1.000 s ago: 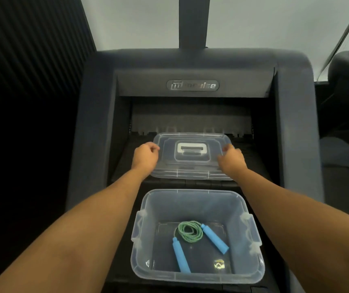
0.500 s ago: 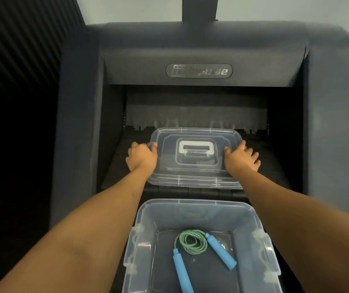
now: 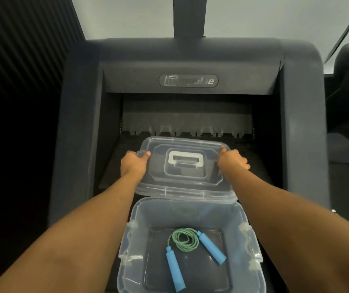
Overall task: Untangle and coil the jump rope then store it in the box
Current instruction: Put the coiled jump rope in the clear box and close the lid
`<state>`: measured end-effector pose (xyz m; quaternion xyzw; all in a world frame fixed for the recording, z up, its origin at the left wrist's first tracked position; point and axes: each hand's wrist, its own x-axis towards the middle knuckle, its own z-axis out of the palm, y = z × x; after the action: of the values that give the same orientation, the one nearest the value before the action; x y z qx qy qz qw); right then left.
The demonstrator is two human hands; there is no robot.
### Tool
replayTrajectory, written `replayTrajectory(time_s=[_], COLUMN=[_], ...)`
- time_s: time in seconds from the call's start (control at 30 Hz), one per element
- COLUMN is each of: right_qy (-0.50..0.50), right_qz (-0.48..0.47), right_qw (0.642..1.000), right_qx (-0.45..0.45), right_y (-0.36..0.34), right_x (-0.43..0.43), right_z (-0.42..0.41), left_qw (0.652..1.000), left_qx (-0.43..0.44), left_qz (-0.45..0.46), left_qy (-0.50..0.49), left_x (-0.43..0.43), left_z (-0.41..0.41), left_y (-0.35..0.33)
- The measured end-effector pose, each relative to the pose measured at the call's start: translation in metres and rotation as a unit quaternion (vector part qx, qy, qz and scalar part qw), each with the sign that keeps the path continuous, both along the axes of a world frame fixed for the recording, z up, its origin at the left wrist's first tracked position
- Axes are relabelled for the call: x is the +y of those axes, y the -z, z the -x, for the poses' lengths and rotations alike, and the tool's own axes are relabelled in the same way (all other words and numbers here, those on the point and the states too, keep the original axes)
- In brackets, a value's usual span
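Head view: we hold the lid (image 3: 185, 178) just beyond the open box (image 3: 190, 212).
Our left hand (image 3: 133, 164) and right hand (image 3: 231, 160) grip its side edges; the coiled jump rope (image 3: 185, 242) lies on the box floor.

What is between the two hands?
The clear lid, seen in the head view. The left hand grips its left edge and the right hand its right edge, with the white handle midway between them.
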<state>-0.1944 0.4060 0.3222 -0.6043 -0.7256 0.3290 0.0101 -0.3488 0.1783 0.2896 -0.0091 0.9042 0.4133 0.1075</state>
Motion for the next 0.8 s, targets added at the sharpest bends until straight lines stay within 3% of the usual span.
replayTrajectory(time_s=[0.13,0.43,0.8], right_qy=[0.030,-0.004,-0.002], right_qz=[0.017,-0.005,-0.002], right_qw=[0.999,1.000,1.000], right_qx=[0.006,-0.004,-0.027], right_y=[-0.007,-0.004,0.027], right_x=[-0.010,-0.054,-0.094], right_z=[-0.032,-0.091,-0.154], left_qw=[1.000,0.996,0.998], left_qx=[0.001,0.044,-0.003], left_qz=[0.019,0.074,0.052], left_qy=[0.015,0.039,0.036], left_x=[-0.023,-0.068,-0.111], left_z=[-0.024,-0.094,-0.160], left_y=[-0.003,-0.006,0.017])
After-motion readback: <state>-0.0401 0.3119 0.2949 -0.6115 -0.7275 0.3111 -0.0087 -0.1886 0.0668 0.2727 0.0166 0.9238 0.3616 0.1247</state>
